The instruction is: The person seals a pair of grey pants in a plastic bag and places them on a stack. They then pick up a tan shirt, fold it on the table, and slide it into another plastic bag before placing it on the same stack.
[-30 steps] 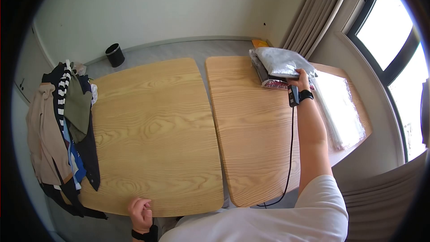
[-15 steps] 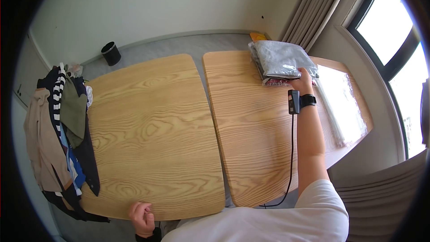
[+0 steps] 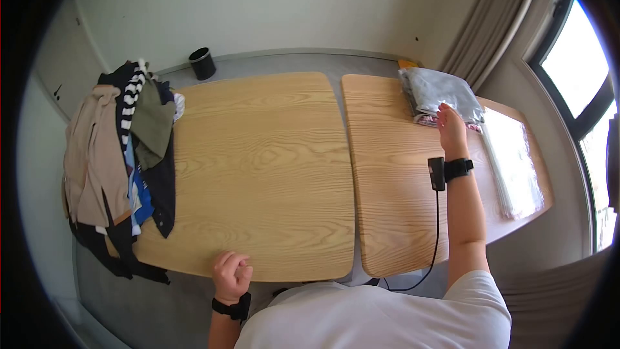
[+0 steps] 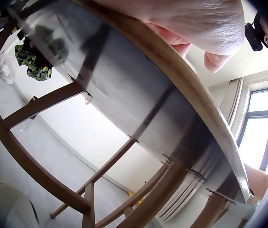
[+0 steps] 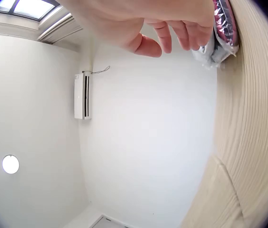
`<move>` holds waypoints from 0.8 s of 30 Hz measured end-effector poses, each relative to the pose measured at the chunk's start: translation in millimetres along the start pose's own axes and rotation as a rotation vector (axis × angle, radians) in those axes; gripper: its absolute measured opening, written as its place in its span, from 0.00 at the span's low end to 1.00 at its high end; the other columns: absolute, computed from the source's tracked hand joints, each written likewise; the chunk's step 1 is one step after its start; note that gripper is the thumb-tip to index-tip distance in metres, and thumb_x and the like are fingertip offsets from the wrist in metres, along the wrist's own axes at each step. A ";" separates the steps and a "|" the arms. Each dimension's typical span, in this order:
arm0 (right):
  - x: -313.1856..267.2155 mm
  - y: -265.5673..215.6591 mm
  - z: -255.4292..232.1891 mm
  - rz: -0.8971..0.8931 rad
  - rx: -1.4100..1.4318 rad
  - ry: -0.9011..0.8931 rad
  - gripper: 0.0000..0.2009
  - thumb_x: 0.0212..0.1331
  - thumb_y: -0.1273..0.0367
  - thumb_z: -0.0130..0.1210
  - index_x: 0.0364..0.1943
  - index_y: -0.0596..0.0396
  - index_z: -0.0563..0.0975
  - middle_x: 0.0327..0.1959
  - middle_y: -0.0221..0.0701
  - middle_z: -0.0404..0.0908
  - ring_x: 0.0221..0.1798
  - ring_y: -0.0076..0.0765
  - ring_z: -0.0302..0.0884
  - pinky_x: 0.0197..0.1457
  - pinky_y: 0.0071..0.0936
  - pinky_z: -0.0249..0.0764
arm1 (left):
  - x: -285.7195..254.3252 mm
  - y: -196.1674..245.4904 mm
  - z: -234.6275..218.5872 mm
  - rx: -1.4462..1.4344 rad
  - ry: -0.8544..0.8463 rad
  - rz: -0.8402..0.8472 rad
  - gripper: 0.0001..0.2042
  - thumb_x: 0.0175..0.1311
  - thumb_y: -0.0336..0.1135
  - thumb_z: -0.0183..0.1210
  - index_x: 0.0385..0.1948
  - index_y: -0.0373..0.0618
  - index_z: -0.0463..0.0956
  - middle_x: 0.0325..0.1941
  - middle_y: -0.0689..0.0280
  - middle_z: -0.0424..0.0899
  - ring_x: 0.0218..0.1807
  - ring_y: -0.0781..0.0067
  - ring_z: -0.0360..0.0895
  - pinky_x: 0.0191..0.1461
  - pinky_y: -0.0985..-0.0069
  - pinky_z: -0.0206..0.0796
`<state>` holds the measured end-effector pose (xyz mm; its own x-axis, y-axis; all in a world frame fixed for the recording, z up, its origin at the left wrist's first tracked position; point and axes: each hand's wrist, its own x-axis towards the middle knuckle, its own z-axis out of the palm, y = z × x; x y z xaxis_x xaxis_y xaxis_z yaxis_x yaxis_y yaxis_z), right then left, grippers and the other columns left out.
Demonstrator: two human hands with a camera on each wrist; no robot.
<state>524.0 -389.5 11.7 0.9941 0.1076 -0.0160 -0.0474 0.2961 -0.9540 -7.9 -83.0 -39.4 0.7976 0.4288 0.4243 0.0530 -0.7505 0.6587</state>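
A stack of clothes in clear plastic bags lies at the far end of the right table, a grey one on top and a red patterned one lower down. My right hand is just in front of the stack, its fingers loosely bent and holding nothing. In the right wrist view the thumb stands apart from the fingers, and the bagged red garment shows behind them. My left hand idles at the near edge of the left table, fingers loosely curled around nothing.
Loose clothes are heaped over the left table's left end. Flat clear plastic bags lie on the right table, right of my forearm. A narrow gap separates the tables. A cable hangs from the right wrist camera. A black bin stands on the floor.
My right hand has let go of the grey bagged garment, now lying on the stack, and drawn back toward me. The head view has swung left. The left hand stays near the table edge.
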 end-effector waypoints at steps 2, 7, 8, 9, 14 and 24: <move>-47.5 -2.2 42.2 0.041 -0.044 -0.139 0.17 0.56 0.73 0.46 0.51 0.57 0.73 0.48 0.28 0.76 0.49 0.24 0.71 0.52 0.23 0.64 | 0.5 0.4 -0.2 -0.005 0.018 0.028 0.12 0.52 0.41 0.59 0.25 0.40 0.76 0.18 0.62 0.71 0.23 0.62 0.69 0.27 0.69 0.62; -157.1 33.9 127.2 0.352 -0.075 -0.583 0.09 0.57 0.74 0.47 0.41 0.54 0.74 0.42 0.28 0.75 0.48 0.28 0.73 0.51 0.26 0.66 | -5.2 -0.8 -3.7 -0.122 0.019 -0.073 0.09 0.57 0.38 0.58 0.27 0.41 0.78 0.21 0.63 0.75 0.24 0.68 0.72 0.29 0.75 0.64; -178.6 40.0 140.6 0.435 -0.101 -0.669 0.08 0.57 0.74 0.47 0.40 0.54 0.74 0.42 0.28 0.75 0.47 0.28 0.73 0.51 0.25 0.66 | -4.1 -3.0 -4.8 -0.270 0.008 -0.163 0.10 0.62 0.38 0.55 0.28 0.41 0.78 0.22 0.63 0.77 0.25 0.72 0.73 0.30 0.77 0.65; -199.3 45.1 152.0 0.508 -0.094 -0.711 0.08 0.57 0.75 0.47 0.40 0.55 0.74 0.42 0.28 0.75 0.46 0.28 0.72 0.50 0.25 0.67 | -0.2 -4.1 -7.2 -0.251 0.026 -0.163 0.10 0.62 0.38 0.55 0.28 0.41 0.78 0.22 0.63 0.77 0.25 0.72 0.73 0.30 0.77 0.65; -256.5 86.3 199.1 0.648 -0.131 -0.881 0.10 0.58 0.76 0.45 0.43 0.58 0.72 0.42 0.33 0.75 0.44 0.31 0.72 0.51 0.26 0.69 | 27.1 -24.8 -53.5 -0.693 0.118 -0.477 0.17 0.73 0.44 0.42 0.50 0.39 0.69 0.35 0.64 0.79 0.33 0.78 0.74 0.39 0.81 0.66; -276.5 112.9 216.5 0.777 0.226 -0.791 0.11 0.63 0.76 0.43 0.48 0.63 0.67 0.48 0.45 0.75 0.55 0.43 0.74 0.57 0.31 0.73 | 71.1 -176.1 -218.7 0.695 0.563 -0.647 0.31 0.49 0.46 0.64 0.53 0.35 0.68 0.50 0.45 0.74 0.54 0.44 0.70 0.59 0.56 0.62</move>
<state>222.5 -180.4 -26.7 0.3500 0.8839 -0.3102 -0.7217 0.0432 -0.6909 -91.9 189.7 10.6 0.1189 0.8777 0.4642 0.8288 -0.3452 0.4405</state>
